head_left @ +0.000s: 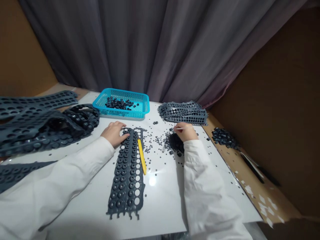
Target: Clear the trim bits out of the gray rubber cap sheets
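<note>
A long dark grey rubber strip full of round buttons and punched holes lies lengthwise on the white board. My left hand rests on the strip's far end, fingers curled down on it. A yellow stick-like tool lies along the strip's right edge. My right hand is closed in a pinch on a thin white pick, held over a small heap of loose grey pieces. Both arms wear white sleeves.
A turquoise mesh basket with several dark round pieces stands at the back. Stacked rubber strips fill the left side; emptied perforated strips lie at the back right. Tiny punched bits scatter the board. Another dark cluster sits on the brown edge.
</note>
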`<state>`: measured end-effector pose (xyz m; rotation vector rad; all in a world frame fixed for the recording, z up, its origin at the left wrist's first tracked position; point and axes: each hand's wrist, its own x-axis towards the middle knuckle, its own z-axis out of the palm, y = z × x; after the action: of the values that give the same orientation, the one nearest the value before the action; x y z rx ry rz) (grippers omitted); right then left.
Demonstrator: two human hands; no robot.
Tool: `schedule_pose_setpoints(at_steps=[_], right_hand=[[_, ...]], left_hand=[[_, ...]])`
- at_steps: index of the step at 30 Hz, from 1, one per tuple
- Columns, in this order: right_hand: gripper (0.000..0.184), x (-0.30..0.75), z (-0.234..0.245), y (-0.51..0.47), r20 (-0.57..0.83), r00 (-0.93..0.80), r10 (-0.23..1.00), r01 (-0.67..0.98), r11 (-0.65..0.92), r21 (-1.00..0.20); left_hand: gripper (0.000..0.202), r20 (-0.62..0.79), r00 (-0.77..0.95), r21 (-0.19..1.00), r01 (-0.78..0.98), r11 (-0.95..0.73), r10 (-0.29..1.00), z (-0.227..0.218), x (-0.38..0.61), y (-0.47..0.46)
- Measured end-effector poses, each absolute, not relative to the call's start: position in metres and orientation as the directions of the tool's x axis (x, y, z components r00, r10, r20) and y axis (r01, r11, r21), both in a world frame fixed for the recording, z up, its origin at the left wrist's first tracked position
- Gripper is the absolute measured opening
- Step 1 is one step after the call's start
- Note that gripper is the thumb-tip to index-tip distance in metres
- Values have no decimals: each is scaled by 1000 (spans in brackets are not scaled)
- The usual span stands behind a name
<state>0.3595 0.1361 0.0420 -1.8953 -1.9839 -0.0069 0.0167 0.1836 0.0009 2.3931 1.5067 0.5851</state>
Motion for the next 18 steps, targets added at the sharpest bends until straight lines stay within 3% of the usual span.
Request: schedule_pose_setpoints(at_steps=[7,15,17,18], right_hand=[[20,344,19,139,248,-184,951,966,221,-134],[28,321,39,137,231,-287,930,942,318,-110],[31,291,41,134,229,-393,891,899,424,-108],[31,275,39,132,187,-536,823,824,558,-99]], left_hand=[[51,206,319,448,810,-379,925,-8,19,187],[24,221,363,594,686,-421,905,-9,27,184],[19,234,373,641,635,-431,898,-7,30,182],[19,241,372,666,609,-432,896,-7,31,181]])
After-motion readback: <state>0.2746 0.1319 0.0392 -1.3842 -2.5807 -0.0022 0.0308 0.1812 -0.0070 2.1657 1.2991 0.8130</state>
